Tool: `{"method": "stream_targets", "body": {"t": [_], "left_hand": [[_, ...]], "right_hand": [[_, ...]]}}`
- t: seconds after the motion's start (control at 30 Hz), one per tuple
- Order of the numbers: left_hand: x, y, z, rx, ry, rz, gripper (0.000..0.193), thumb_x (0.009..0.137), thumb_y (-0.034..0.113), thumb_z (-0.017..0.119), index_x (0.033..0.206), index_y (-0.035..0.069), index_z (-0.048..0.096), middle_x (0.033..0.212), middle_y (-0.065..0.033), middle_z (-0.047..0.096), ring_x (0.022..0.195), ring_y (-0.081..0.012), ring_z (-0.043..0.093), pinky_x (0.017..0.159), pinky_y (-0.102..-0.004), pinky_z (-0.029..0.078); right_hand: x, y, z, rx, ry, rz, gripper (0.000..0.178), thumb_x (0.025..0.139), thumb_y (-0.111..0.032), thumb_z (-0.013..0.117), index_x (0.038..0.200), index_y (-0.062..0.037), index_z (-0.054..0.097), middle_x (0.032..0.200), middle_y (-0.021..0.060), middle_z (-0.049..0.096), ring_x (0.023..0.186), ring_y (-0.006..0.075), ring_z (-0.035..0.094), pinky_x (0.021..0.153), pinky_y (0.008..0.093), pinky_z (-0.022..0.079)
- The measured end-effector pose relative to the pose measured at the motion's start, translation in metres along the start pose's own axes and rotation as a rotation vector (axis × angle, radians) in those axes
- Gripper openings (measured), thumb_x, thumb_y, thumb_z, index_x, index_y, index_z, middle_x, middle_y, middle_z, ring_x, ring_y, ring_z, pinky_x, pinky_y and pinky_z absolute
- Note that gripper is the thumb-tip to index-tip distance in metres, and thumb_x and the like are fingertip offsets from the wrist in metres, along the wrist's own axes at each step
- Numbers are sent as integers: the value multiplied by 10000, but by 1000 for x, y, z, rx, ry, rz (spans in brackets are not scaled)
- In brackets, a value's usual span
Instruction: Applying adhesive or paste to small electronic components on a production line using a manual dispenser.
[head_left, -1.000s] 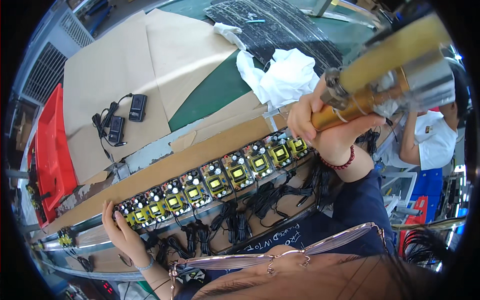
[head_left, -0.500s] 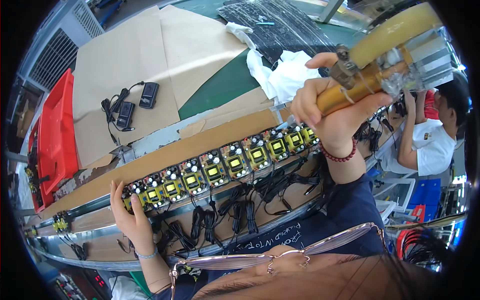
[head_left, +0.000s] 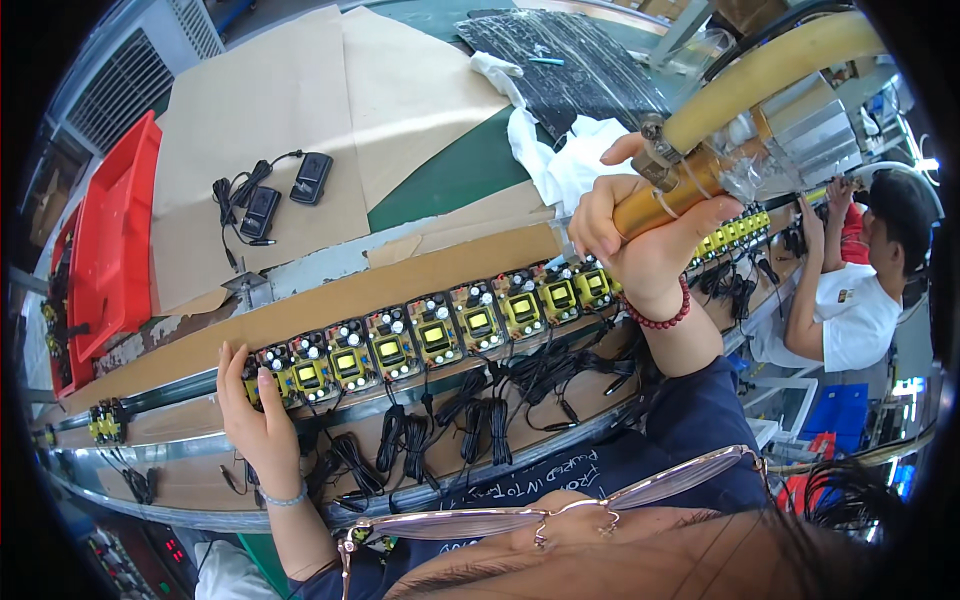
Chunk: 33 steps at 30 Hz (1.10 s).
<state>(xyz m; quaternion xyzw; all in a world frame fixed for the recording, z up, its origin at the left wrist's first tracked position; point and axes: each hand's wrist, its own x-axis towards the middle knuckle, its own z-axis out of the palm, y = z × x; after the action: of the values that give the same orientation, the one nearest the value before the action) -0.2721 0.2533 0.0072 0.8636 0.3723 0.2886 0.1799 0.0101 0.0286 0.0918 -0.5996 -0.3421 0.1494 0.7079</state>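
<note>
In the head view, my right hand (head_left: 650, 225) is wrapped around a gold metal cylindrical tool (head_left: 655, 208), tip near the row of black-cased circuit boards with yellow transformers (head_left: 437, 338) along the brown cardboard-topped bench (head_left: 330, 312). My left hand (head_left: 258, 420) is half open at the row's left-end board; gripping, I can't tell. I seem to be tooling boards; next calls for steady aim.

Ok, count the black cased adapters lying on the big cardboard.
2. The right-hand adapter lies farther from the person; the left-hand adapter lies nearer, towards the red tray. Both show plainly on the cardboard.
</note>
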Motion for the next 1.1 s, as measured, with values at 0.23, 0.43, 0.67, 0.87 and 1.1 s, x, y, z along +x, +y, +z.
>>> {"method": "stream_targets", "body": {"t": [0.23, 0.43, 0.67, 0.87, 1.1], "left_hand": [[2, 0, -1, -5, -9, 18, 306, 906, 183, 487, 1150, 12, 552, 1280, -178, 502, 1184, -318, 472, 991, -379, 352], [0, -1, -1, -19, -6, 25, 302, 911, 177, 482, 1152, 9, 551, 1269, -178, 508, 1184, -320, 472, 990, -379, 352], [1, 4, -3, -23, -27, 28, 293, 897, 128, 488, 1142, -24, 541, 1261, -210, 502, 1194, -357, 459, 991, -406, 353], [0, 1, -2, -2, -20, 37, 303, 910, 164, 480, 1154, 0, 549, 1266, -179, 510, 1183, -316, 473, 995, -377, 348], [1, 2, -2, -7, -36, 34, 304, 905, 149, 479, 1159, -5, 545, 1264, -178, 512, 1183, -309, 474, 1000, -373, 342]], "right_hand": [[-7, 11, 5, 149, 37, -5, 881, 599, -914, 130, 830, -100, 377, 467, 11, 350, 385, 130, 333, 406, 293, 335], [-1, 5, 5, 147, 63, -14, 870, 599, -914, 139, 808, -101, 363, 477, 20, 355, 397, 132, 337, 418, 297, 351], [-7, -4, 12, 73, 107, -3, 877, 591, -920, 147, 810, -98, 362, 478, 20, 356, 402, 138, 349, 420, 300, 351], [-7, 3, 5, 120, 82, 9, 878, 583, -925, 151, 806, -100, 354, 477, 17, 349, 397, 140, 341, 418, 302, 350], [-9, 5, 2, 119, 97, 6, 881, 582, -929, 121, 802, -104, 338, 465, 16, 342, 388, 133, 334, 404, 292, 332]]}}
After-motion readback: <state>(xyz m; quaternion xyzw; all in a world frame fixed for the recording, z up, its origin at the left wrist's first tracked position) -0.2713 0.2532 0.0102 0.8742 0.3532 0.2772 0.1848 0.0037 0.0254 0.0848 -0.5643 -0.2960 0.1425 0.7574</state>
